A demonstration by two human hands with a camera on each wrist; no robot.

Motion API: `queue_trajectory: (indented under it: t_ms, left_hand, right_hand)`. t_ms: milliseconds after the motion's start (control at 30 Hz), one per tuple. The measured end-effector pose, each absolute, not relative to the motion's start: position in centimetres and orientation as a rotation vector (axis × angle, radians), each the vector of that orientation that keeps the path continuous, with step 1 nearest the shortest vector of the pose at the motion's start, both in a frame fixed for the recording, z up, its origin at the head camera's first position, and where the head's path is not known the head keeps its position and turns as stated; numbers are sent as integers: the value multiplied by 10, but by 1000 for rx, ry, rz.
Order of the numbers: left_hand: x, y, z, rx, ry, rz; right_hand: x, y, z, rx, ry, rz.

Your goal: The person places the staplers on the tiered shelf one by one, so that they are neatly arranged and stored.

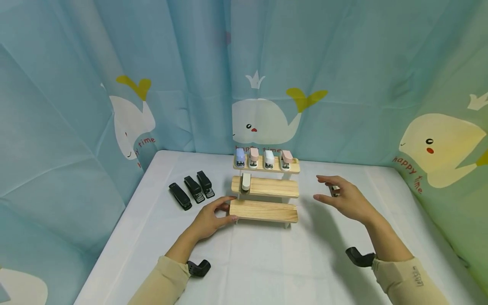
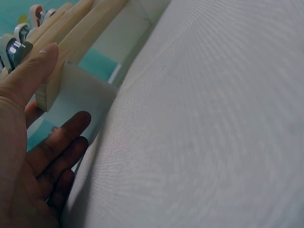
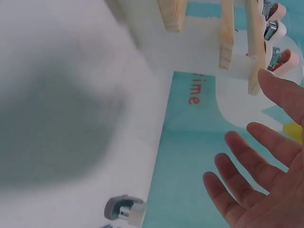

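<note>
A three-tier wooden display rack [image 1: 267, 209] stands on the white table. My left hand [image 1: 209, 218] grips the left end of its lowest board, thumb at the front edge and a forefinger at the back; the other fingers show below the board in the left wrist view. My right hand [image 1: 348, 201] is raised to the right of the rack with spread fingers and nothing held. Beyond those fingers, a grey and white stapler [image 3: 127, 209] lies on the table. A white stapler [image 1: 246, 182] stands at the left of the middle board.
On the top board are several mini staplers: a blue one [image 1: 240, 157], a white one [image 1: 269, 159] and two pink ones [image 1: 286, 159]. Three black staplers [image 1: 194, 189] lie left of the rack. A blue whale-print curtain [image 1: 190, 118] hangs around the table.
</note>
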State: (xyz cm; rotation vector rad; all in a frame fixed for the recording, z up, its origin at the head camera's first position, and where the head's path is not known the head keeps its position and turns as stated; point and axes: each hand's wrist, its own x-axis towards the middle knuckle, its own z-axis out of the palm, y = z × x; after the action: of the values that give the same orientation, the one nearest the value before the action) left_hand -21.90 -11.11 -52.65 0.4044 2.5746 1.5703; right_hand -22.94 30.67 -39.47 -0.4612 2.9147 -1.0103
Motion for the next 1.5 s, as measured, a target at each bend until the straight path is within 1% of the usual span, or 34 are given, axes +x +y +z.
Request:
queue_trajectory:
  t_ms: [467,1000,1500]
  left_hand:
    - [-219,-112,-525,386,2569,1579]
    - [-220,-111,-527,394,2562,1578]
    - [-221,-112,-526,409,2544,1592]
  right_hand:
    - [-240,328,-389,-443,2892,-914]
    - [-256,352,-393,-419,2824,-893]
    - [-268,369,-398,-330,2793,-820]
